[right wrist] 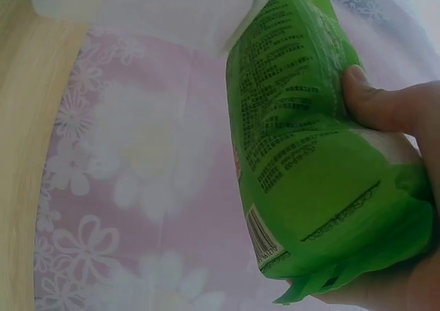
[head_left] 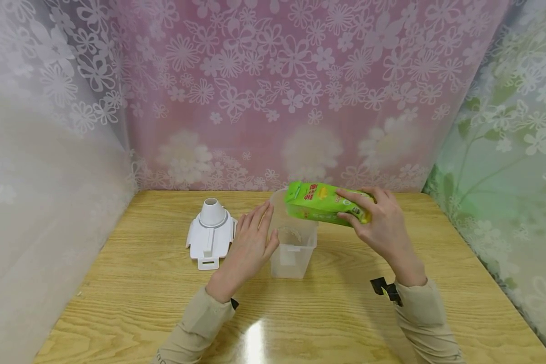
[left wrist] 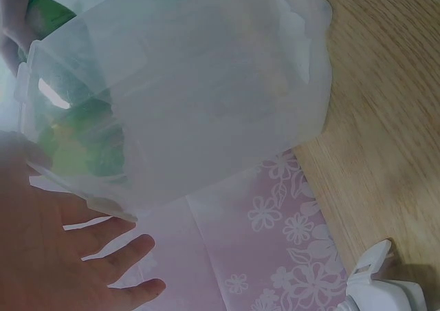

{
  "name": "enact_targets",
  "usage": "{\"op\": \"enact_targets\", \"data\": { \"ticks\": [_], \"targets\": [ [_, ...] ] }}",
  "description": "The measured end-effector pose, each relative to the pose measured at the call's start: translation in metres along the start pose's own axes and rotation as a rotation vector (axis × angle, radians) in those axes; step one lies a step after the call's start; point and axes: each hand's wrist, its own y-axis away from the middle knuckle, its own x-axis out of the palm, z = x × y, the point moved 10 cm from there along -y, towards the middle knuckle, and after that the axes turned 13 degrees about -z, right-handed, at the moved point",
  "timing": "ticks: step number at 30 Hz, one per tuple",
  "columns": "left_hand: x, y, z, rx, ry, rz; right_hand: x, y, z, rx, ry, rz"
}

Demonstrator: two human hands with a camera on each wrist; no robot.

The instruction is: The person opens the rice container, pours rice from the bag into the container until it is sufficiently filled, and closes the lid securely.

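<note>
My right hand (head_left: 384, 225) grips a green printed bag (head_left: 323, 202), tilted on its side with its far end over the mouth of a translucent plastic container (head_left: 293, 262). In the right wrist view, the thumb presses one side of the bag (right wrist: 289, 132), which has small print and a barcode. My left hand (head_left: 250, 242) rests with straight, spread fingers at the container's left rim. From the left wrist view, those fingers (left wrist: 117, 256) lie along the rim, and green shows through the container wall (left wrist: 199, 104). Something pale shows inside the container in the head view.
Left of the container, a white plastic piece (head_left: 209, 247) with a cone-shaped spout and a slotted tab lies on the wooden table (head_left: 132, 293). Flowered curtains (head_left: 255, 101) hang behind the table and on both sides.
</note>
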Motion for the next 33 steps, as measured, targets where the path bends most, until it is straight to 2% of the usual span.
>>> {"op": "enact_targets", "data": {
  "ticks": [6, 33],
  "targets": [
    [0.002, 0.001, 0.0, -0.003, 0.001, 0.012, -0.003, -0.004, 0.003, -0.032, 0.006, 0.005],
    [0.0, -0.001, 0.0, 0.01, -0.013, -0.007, -0.005, -0.013, 0.015, -0.116, 0.018, -0.011]
  ]
}}
